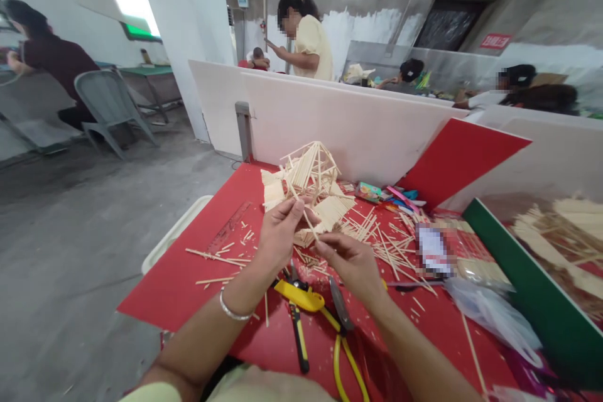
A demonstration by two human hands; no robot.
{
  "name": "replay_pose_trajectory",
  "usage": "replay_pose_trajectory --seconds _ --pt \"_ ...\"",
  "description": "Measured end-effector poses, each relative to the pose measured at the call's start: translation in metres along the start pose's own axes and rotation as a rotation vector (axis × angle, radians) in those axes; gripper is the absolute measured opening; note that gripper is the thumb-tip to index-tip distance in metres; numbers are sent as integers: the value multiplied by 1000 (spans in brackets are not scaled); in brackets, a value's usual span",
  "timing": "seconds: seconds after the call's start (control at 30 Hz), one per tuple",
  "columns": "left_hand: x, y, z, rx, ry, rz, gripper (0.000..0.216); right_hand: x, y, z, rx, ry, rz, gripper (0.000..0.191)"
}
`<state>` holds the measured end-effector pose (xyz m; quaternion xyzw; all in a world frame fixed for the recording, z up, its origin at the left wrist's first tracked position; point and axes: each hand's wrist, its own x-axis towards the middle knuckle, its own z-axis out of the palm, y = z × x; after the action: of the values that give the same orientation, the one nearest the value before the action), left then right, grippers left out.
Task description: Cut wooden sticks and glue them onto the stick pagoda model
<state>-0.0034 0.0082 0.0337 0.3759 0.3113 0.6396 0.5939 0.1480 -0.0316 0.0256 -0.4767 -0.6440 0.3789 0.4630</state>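
Note:
Between my hands runs a thin pale wooden stick, slanting down to the right. My left hand pinches its upper part with thumb and fingers. The lower end sits in the closed fingertips of my right hand. Just beyond them stands a small peaked frame built of similar sticks, with flat stick panels around its foot. My left hand partly covers the lower part of this model. Below my hands lie a yellow utility knife and yellow-handled pliers.
Loose sticks and offcuts are scattered over the red tabletop. At right lie stick packs, a clear plastic bag and a green board. A white partition closes the back. Several people sit or stand beyond.

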Motion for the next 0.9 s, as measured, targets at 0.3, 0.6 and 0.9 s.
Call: replay_pose_trajectory --seconds 0.3,0.6,0.9 --pt "16 -13 1 -7 -33 -91 35 68 -33 -26 -45 188 -135 20" --pt "22 -22 -1 -18 0 -162 36 118 -19 -13 -98 110 -151 23" --pt "40 -31 -4 -113 18 -211 34 151 -6 -12 15 191 -119 29"
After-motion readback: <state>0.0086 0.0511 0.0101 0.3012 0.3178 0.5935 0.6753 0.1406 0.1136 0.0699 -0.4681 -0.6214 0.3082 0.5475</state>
